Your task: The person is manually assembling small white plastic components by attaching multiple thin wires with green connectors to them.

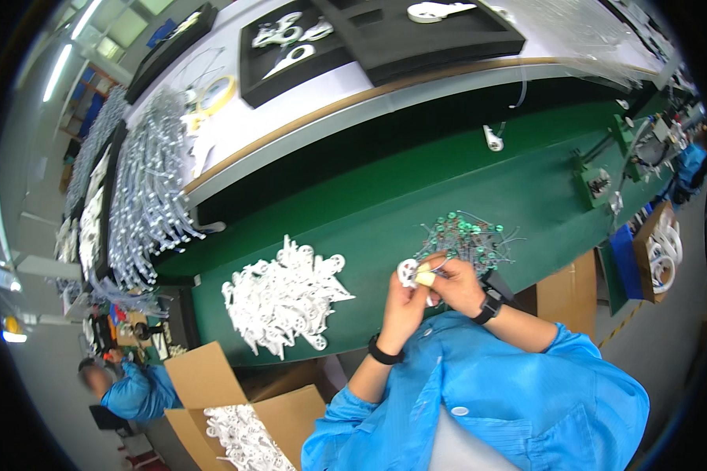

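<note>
Above the green table's near edge my left hand (403, 312) is closed on a white plastic part (407, 272) with a round, hollowed end. My right hand (459, 286) is closed in a pinch right beside it, the two hands almost touching. Something pale yellow (425, 276) shows at its fingertips, and a thin grey wire loops out there; what exactly the fingers hold is hidden. Just beyond the right hand lies a heap of small green-headed components (467, 238) with thin wire leads. A large pile of similar white plastic parts (284, 298) spreads to the left of my hands.
A raised shelf (314, 129) crosses behind, bearing black trays (440, 47) with white parts. Bundled clear tubing or wires (145, 188) hang at left. A cardboard box (200, 375) of white parts stands lower left. A green fixture (593, 182) sits at right. Another person (137, 388) sits far left.
</note>
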Demonstrator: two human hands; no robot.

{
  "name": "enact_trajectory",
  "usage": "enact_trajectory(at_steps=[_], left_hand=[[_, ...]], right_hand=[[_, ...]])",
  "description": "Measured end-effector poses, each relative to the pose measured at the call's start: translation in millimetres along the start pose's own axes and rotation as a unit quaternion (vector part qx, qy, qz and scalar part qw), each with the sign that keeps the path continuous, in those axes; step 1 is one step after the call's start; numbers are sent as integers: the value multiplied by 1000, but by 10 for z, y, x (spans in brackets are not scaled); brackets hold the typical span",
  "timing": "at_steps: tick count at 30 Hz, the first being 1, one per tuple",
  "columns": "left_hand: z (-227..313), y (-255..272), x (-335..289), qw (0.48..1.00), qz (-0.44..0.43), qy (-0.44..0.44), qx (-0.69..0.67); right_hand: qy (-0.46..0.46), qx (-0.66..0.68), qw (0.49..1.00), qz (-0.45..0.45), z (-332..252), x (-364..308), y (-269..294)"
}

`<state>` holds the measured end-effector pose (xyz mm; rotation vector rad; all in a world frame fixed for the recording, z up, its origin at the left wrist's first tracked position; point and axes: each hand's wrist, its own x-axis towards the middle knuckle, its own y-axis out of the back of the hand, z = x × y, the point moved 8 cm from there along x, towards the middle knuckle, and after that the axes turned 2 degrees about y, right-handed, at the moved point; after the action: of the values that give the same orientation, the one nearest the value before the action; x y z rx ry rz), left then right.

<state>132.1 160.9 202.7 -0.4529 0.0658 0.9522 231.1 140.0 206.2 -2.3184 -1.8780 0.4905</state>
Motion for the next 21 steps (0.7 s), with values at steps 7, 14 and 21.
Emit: enact_trajectory(at_steps=[7, 14, 21], left_hand=[[-190, 56, -78, 984, 46, 50, 163], [-225, 229, -170, 995, 53, 38, 72], [-54, 186, -213, 996, 52, 41, 64]], right_hand=[[-57, 75, 993, -65, 230, -1, 130], [-131, 338, 930, -59, 304, 15, 77], [-107, 349, 930, -26, 478, 91, 240]])
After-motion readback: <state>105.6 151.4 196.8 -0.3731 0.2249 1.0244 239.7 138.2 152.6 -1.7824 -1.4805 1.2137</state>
